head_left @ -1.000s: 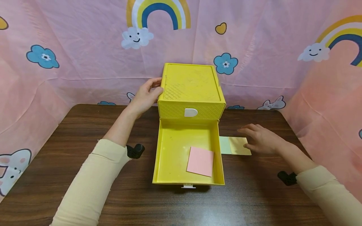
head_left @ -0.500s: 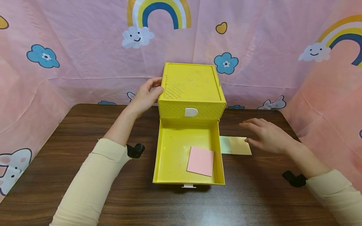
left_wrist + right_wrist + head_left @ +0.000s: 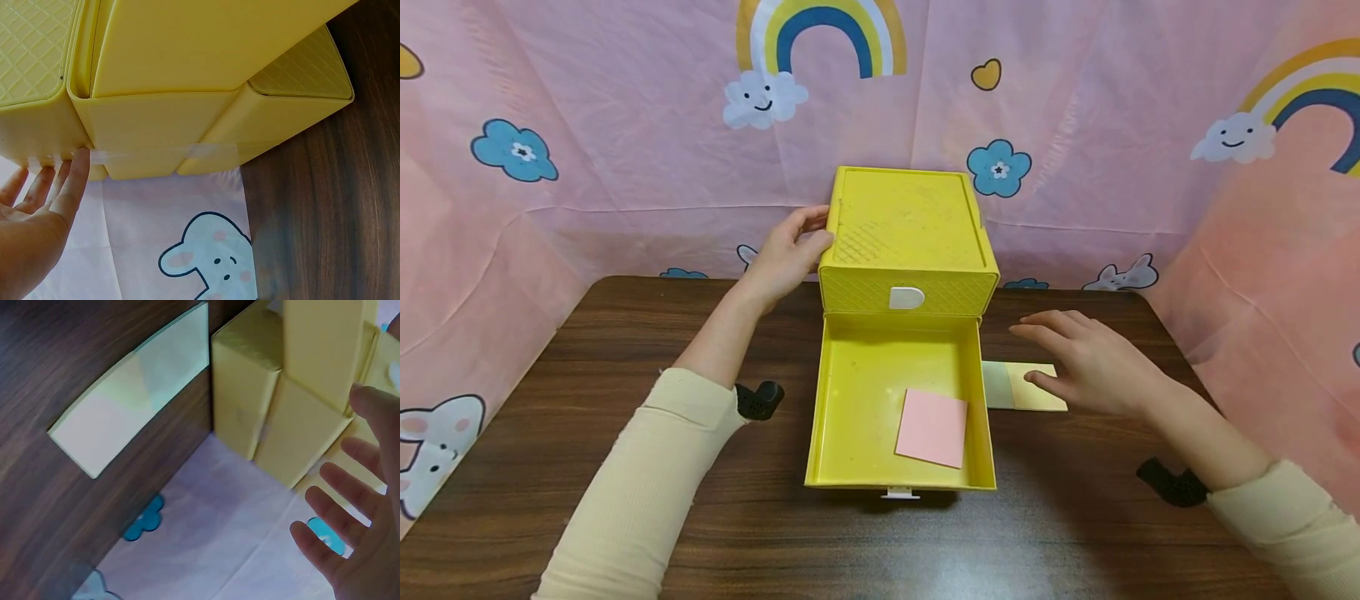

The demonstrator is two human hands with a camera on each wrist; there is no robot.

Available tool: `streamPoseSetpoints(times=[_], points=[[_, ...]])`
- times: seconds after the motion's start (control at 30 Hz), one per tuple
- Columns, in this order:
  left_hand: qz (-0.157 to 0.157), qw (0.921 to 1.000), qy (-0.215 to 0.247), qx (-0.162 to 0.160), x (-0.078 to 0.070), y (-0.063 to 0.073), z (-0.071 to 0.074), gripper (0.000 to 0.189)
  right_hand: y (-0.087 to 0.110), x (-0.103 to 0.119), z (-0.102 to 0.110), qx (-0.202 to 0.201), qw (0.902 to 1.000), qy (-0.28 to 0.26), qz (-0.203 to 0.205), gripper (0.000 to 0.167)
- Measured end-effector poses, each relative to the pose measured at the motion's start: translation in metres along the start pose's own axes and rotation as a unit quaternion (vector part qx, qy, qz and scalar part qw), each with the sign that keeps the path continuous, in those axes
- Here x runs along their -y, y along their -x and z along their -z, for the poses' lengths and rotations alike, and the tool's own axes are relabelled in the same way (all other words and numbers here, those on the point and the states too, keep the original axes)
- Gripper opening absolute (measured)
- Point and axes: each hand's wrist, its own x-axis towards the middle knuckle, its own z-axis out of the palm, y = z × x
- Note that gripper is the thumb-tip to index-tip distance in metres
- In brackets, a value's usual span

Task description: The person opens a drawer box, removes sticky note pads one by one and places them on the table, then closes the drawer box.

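A yellow plastic drawer box (image 3: 917,221) stands at the back of the table, with its drawer (image 3: 857,400) pulled out below the top one. Inside this drawer a pink sticky-note pad (image 3: 931,428) lies towards the right front. On the table beside the drawer's right wall are a pale green sticky-note pad (image 3: 997,385) and a pale yellow one (image 3: 1028,387), side by side. My left hand (image 3: 782,258) rests its fairly straight fingers against the box's left side. Holding nothing, my right hand (image 3: 1090,360) hovers above the yellow pad, fingers spread and relaxed.
Behind the dark wooden table (image 3: 730,517) hangs a pink printed cloth (image 3: 662,150), close to the back of the box. White handles sit on the upper drawer front (image 3: 907,298) and the pulled-out drawer's front. Clear tape (image 3: 200,150) runs along the box's side.
My right hand first shifted right and slightly away from the box, then came back left over the yellow and green pads. The left hand, drawer and pads have stayed put.
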Motion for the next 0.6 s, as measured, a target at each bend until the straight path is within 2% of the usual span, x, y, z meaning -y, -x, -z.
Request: streamPoseSetpoints(times=[0.33, 0.6], points=[[0.001, 1.0000, -0.004, 0.000, -0.001, 0.000, 0.000, 0.053, -0.011, 0.026, 0.015, 0.015, 0.9999, 0.007, -0.001, 0.055], [-0.001, 1.0000, -0.007, 0.001, 0.000, 0.001, 0.000, 0.053, -0.023, 0.040, 0.021, 0.008, 0.9992, 0.007, 0.039, 0.055]])
